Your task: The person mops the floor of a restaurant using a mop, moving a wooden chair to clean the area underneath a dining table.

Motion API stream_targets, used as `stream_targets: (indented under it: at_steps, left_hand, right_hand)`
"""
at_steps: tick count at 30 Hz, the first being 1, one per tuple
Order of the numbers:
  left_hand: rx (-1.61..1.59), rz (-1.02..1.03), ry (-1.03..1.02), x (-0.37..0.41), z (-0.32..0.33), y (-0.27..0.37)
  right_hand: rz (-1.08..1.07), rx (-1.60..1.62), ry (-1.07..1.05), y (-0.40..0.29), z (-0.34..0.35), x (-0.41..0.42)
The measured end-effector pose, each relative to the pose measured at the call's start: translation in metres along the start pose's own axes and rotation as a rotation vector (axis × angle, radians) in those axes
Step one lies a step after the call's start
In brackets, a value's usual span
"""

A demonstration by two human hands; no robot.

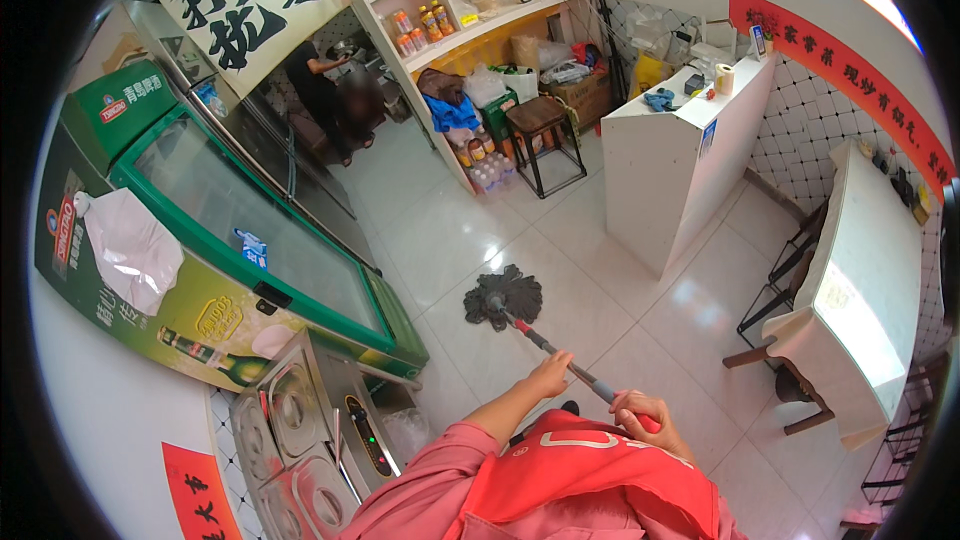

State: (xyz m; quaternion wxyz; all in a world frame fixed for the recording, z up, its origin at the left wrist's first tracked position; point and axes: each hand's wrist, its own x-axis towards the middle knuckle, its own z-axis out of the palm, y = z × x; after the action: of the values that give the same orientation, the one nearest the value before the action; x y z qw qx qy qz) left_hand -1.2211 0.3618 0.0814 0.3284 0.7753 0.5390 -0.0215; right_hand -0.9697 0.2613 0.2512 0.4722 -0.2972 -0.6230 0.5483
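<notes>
My left hand is closed round the grey middle of a mop handle. Nearer my body, my right hand grips the handle's upper end, where a red grip shows. The handle slants away from my red apron to a round head of dark grey strands, which lies spread on the pale tiled floor. A red collar sits on the handle close to the mop head.
Left are a green-framed glass-door drinks fridge and a steel food warmer with lids. Ahead stand a stool, shelves and a white counter. A cloth-covered table is at right. In the doorway, a person stands beside another blurred figure.
</notes>
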Motion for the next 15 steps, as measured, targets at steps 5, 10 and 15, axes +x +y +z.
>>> stream_targets:
  at_steps: [5,10,15]
  left_hand:
    - [-0.030,-0.034,-0.008,-0.003,0.000,-0.001]
    - [-0.073,-0.036,-0.022,0.000,-0.007,0.001]
    - [-0.075,-0.040,-0.015,0.008,0.002,-0.008]
  right_hand:
    - [0.003,-0.038,-0.036,-0.003,0.002,0.004]
    - [0.028,-0.021,-0.035,-0.003,0.000,0.010]
    - [0.033,-0.021,-0.026,0.000,-0.002,0.010]
